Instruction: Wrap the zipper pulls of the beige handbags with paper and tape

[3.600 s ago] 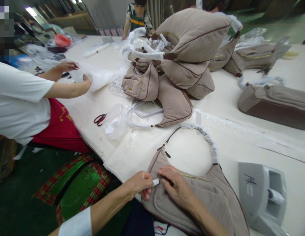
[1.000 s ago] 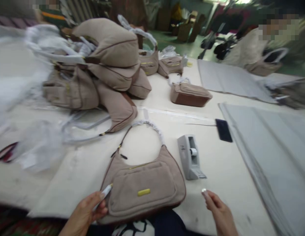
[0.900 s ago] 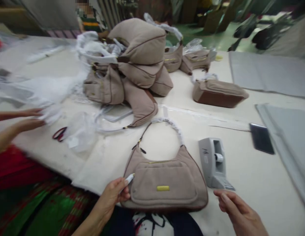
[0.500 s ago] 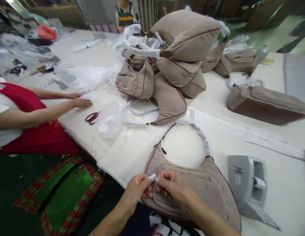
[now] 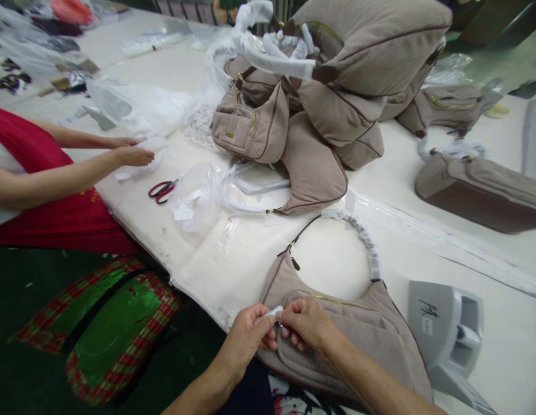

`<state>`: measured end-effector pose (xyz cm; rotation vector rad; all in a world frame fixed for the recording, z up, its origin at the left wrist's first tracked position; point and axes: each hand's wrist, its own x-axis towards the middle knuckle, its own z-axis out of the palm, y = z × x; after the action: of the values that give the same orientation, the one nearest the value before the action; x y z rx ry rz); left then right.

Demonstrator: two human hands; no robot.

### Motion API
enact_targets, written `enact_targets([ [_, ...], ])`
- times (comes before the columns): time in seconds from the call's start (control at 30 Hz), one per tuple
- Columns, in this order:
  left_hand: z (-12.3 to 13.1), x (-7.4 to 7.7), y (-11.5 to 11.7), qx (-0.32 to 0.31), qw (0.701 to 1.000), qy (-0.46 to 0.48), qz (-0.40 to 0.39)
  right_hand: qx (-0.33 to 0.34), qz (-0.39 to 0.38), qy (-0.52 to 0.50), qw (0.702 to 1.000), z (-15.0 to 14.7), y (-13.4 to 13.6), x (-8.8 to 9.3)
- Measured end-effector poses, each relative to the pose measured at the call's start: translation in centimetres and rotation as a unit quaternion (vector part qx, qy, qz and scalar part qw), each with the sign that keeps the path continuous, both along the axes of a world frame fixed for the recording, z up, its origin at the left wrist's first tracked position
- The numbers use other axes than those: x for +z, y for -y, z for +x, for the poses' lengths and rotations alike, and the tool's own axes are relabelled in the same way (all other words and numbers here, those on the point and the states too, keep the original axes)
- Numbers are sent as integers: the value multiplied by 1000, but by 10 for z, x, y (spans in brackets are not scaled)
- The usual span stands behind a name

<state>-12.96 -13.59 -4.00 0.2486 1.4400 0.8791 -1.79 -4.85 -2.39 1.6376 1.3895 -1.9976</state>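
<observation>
Scissors (image 5: pixel 169 187) left of handbag (image 5: pixel 358 318); dispenser (image 5: pixel 429 329) right

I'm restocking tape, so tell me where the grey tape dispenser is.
In the head view, the grey tape dispenser sits at the lower right on the white table, just right of the bag under the right hand.

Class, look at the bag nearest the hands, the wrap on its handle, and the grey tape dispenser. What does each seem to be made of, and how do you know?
Bag: matte fabric, probably corduroy; fine ribs show.
Handle wrap: perhaps thin plastic or foam sheet; white and crinkled.
Tape dispenser: likely moulded plastic; smooth, satin-looking grey with rounded edges.
</observation>
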Motion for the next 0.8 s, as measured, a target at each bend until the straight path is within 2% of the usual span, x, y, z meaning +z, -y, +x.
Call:
enact_targets([
  [0.07,-1,1,-2,6,1000,7,5,-14,-10,0,1000,1,2,0],
  [0.2,-2,6,-8,21,999,46,0,-90,-22,-47,995,6,9,-2],
  [0.33,-2,11,-12,29,996,82,-29,-154,-53,-85,983,10,17,-2],
  [0.43,-3,14,-13,49,988,129,-62,-185,-43,-75,979,9,24,-2],
  [0.7,-4,19,-13,113,966,184,-140,-237,90,-84,964,5,48,-13],
  [0.77,-5,19,-13,113,964,186,-151,-213,135,-81,964,7,50,-14],
  [0.8,-6,20,-14,112,964,186,-155,-177,172,-83,965,8,50,-15],
])
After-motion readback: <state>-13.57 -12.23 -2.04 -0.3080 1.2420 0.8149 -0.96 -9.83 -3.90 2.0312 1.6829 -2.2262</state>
